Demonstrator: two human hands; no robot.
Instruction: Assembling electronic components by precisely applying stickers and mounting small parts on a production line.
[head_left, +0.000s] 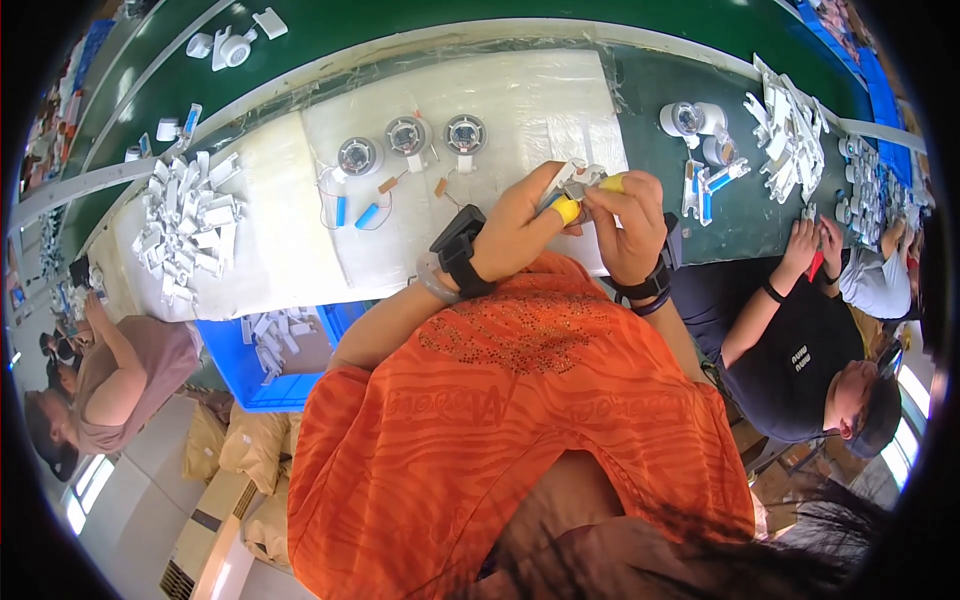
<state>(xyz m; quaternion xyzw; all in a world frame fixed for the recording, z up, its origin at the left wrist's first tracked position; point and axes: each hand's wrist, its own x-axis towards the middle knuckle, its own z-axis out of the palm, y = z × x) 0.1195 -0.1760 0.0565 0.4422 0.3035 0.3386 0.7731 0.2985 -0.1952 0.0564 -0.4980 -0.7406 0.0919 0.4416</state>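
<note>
Over the near edge of the bench, my left hand [515,228] is closed around a white plastic housing [574,171], with a bit of blue showing beside the fingers. My right hand [630,222] pinches the same piece from the other side, its fingertips close to my left thumb. Yellow covers sit on a digit of each hand. Small details of the piece are hidden by the fingers. Left of my hands, three round grey-and-white units [406,136] stand in a row on the pale sheet [290,190]. Below them lie blue cylindrical cells [367,215] and small brown pieces [388,185] with thin wires.
White plastic parts are heaped at left [190,220] and at right [790,135]. White round heads [685,119] and blue-and-white handles [707,190] lie on the green bench. A blue bin [225,365] holds more white parts. Co-workers sit on both sides, the right one [780,350] close by.
</note>
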